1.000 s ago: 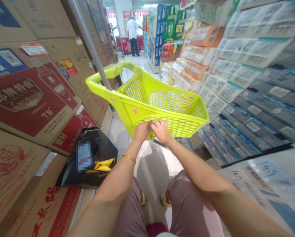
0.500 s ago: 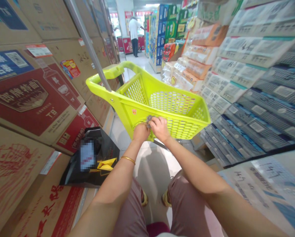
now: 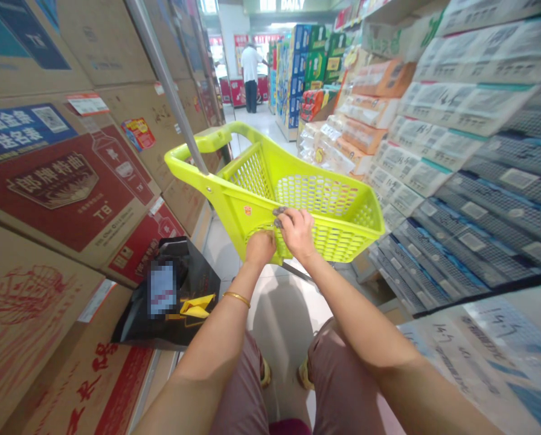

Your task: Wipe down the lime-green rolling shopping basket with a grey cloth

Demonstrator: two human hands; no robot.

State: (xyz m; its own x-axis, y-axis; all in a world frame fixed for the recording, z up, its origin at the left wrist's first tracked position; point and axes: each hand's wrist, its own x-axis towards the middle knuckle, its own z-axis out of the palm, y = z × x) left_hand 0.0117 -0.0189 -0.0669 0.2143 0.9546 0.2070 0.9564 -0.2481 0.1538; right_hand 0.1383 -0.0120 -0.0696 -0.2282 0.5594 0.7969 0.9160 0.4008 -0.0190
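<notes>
A lime-green plastic shopping cart [image 3: 234, 205] with a perforated basket stands before me, its side towards my legs. My right hand [image 3: 297, 231] is closed at the upper part of that side, fingers pinching a small grey crumpled thing [image 3: 278, 212] whose kind I cannot make out. Just left of it and lower, my left hand [image 3: 260, 246] is curled against the cart's side panel. Its fingertips are hidden, so what they grip does not show. A gold bangle [image 3: 237, 298] circles the left wrist. Inside the basket, the perforated walls are visible.
Stacked cartons [image 3: 62, 187] line the left. A black bag [image 3: 193, 272] with a yellow piece leans there. Wrapped tissue packs [image 3: 465, 109] and dark grey packs [image 3: 470, 229] are piled at right. A metal pole [image 3: 166, 84] rises behind the cart handle. A person [image 3: 250, 72] stands far down the aisle.
My right hand has shifted slightly up along the cart's side with the grey thing, apart from my left hand. The left hand stays low on the panel. The view has tilted slightly upward.
</notes>
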